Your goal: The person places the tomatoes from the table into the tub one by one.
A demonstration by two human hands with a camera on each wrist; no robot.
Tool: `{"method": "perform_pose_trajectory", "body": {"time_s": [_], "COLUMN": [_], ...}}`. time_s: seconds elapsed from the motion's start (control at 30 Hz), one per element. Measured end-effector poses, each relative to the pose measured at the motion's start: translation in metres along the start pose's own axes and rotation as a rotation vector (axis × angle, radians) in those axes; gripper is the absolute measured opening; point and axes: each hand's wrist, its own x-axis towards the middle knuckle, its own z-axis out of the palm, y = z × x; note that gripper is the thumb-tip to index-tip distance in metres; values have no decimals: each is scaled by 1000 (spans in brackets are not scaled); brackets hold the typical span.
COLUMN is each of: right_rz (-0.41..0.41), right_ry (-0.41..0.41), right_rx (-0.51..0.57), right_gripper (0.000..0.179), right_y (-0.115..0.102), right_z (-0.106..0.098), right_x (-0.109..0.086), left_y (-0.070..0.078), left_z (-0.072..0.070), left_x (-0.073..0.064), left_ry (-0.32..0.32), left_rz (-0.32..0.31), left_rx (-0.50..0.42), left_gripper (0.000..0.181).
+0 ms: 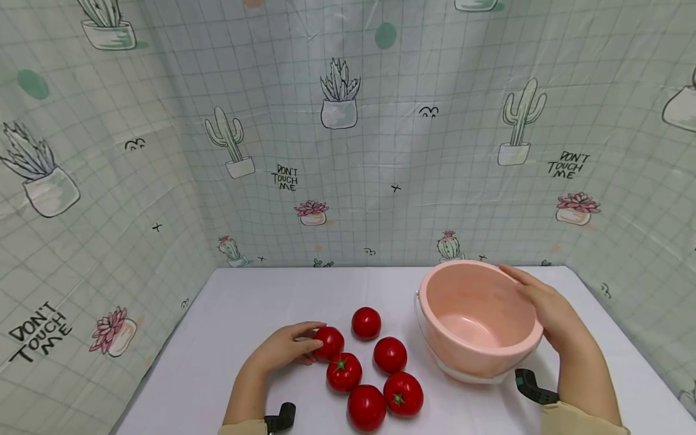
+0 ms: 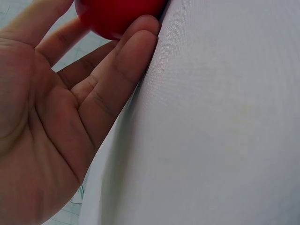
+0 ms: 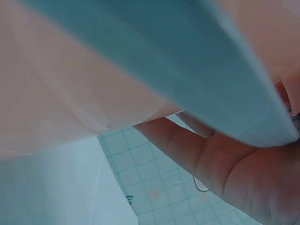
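My left hand (image 1: pixel 285 347) holds a red tomato (image 1: pixel 328 343) at the left of a group, with thumb and fingers around its near-left side. In the left wrist view the fingers of that hand (image 2: pixel 65 93) curve under the tomato (image 2: pixel 117 16), low by the white tabletop. Several more tomatoes (image 1: pixel 389 354) lie close by, some with green stem tops. My right hand (image 1: pixel 551 308) grips the right rim of a pink bucket (image 1: pixel 473 356). From the right wrist, the hand (image 3: pixel 225 168) shows against the bucket wall (image 3: pixel 70 93), partly hidden by a blurred pale-blue strip.
A white table (image 1: pixel 261 296) carries everything. Fabric printed with cacti (image 1: pixel 339 96) hangs behind it and along both sides. The bucket's thin white handle (image 1: pixel 418 308) hangs down its left side. Black wrist cameras (image 1: pixel 535 389) are strapped below the sleeves.
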Motion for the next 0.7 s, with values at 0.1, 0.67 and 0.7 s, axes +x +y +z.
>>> {"method": "perform_pose_trajectory", "body": {"time_s": [0.1, 0.67, 0.7], "right_rz": [6, -14, -14], "right_ry": [3, 7, 6], "right_rx": [7, 52, 48], "right_gripper": [51, 51, 50], "right_y": [0, 2, 2], "right_z": [1, 0, -1], "right_x": [0, 1, 1], "left_y": [-1, 20, 24], "left_z": [0, -3, 0], "left_x": [0, 7, 7], "left_ry": [-5, 12, -6], "left_rz": [8, -33, -50], "left_rx": [-4, 71, 97], "left_gripper": [57, 48, 52]}}
